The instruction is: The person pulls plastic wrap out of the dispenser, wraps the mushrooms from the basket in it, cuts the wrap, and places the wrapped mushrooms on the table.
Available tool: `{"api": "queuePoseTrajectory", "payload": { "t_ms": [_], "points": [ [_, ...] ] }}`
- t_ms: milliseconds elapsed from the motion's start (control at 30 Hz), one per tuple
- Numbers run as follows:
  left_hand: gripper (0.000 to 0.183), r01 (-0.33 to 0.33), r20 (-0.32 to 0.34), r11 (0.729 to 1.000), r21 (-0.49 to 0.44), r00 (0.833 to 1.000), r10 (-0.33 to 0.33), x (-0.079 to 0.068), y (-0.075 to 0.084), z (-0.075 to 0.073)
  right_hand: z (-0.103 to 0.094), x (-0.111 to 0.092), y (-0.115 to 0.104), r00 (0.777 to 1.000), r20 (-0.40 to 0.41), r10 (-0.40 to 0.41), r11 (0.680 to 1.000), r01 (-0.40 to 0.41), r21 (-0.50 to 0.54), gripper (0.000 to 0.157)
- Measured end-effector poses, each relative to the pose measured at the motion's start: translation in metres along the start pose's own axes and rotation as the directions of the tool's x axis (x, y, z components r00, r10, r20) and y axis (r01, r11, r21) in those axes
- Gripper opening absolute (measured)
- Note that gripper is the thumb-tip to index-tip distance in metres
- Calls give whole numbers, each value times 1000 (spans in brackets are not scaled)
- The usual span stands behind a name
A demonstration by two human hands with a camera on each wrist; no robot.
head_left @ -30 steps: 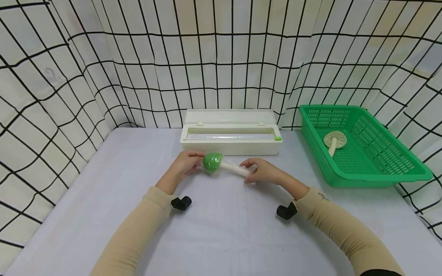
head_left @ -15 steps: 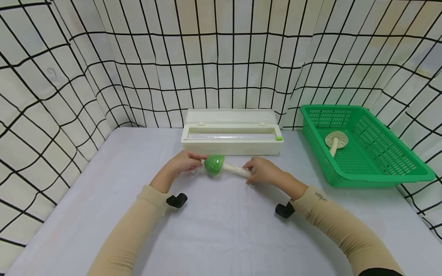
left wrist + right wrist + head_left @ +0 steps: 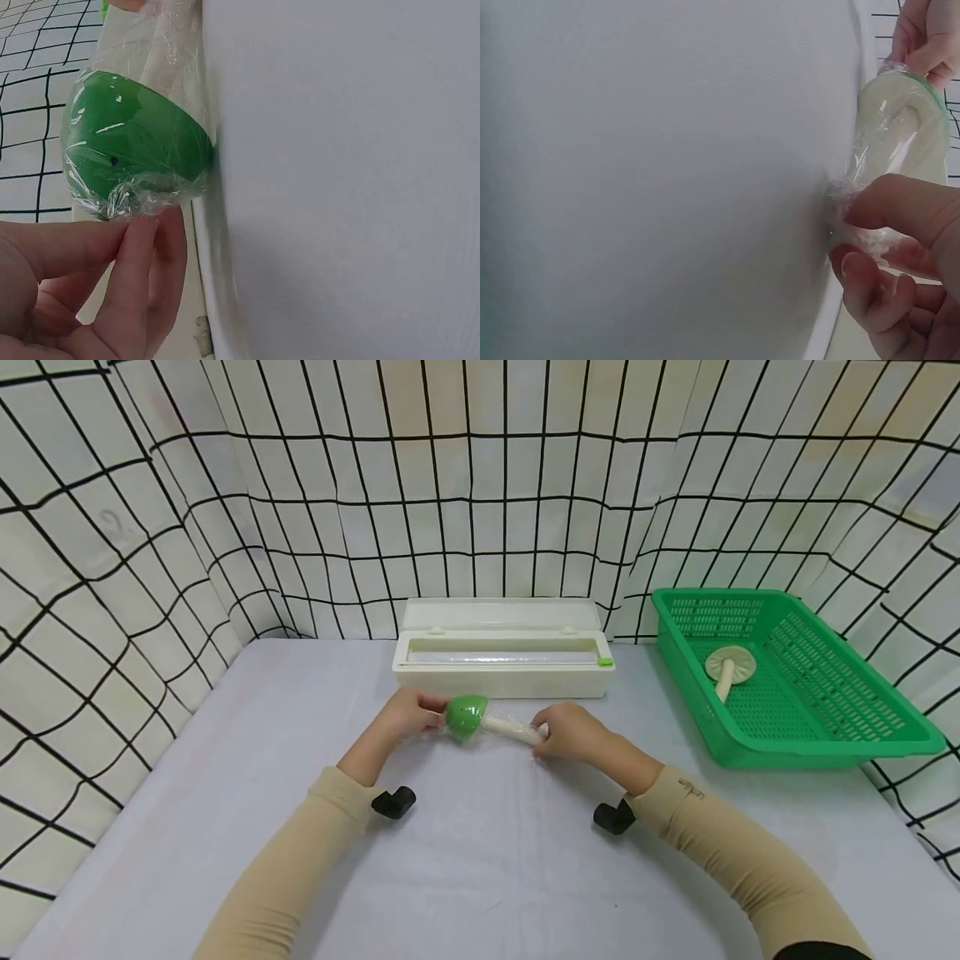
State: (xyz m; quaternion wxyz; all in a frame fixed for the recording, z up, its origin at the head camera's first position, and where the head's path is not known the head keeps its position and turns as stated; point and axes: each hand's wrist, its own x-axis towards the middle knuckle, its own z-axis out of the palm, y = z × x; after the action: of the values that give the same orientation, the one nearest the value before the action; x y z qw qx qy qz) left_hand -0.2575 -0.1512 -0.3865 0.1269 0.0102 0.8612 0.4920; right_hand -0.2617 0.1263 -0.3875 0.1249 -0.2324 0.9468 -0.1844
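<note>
A mushroom (image 3: 466,717) with a green cap and a white stem lies sideways in clear plastic film in the head view, its cap to the left. At the cap end, my left hand (image 3: 405,713) pinches the gathered cling film (image 3: 154,196) between thumb and fingertips. My right hand (image 3: 576,732) holds the wrapped stem end, with thumb and fingers on the film there. The right wrist view shows the pale underside of the cap through the wrap, and the right fingers partly cover the stem.
Behind the hands stands a white cling film dispenser (image 3: 502,681) with its lid raised. A green basket (image 3: 825,747) on the right holds a pale mushroom (image 3: 730,665). Black wire mesh (image 3: 506,497) encloses the back and sides of the white-covered table (image 3: 495,860).
My left hand first drew left from the cap, pulling at the film, then came back close against it. The right hand keeps its grip at the stem end with little movement.
</note>
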Motion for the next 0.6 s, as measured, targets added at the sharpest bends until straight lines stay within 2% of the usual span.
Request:
{"api": "queuePoseTrajectory", "payload": {
  "t_ms": [200, 267, 433, 600],
  "points": [
    [51, -29, 104, 993, -112, 994, 40, -2, -2, -4, 0, 0, -2, 1000, -17, 7, 1000, -7, -20, 40],
    [52, -31, 105, 993, -116, 994, 44, -1, -3, -4, 0, 0, 0, 1000, -20, 8, 1000, -8, -8, 40],
    [54, -48, 50, 999, 2, 998, 48, -1, -2, -2, 3, 3, 5, 1000, 4, -5, 999, 4, 35, 50],
    [55, -73, 25, 980, 185, 997, 70, -1, 7, -1, 2, 3, 7, 999, 38, -7, 998, 5, 66, 60]
  ]
}}
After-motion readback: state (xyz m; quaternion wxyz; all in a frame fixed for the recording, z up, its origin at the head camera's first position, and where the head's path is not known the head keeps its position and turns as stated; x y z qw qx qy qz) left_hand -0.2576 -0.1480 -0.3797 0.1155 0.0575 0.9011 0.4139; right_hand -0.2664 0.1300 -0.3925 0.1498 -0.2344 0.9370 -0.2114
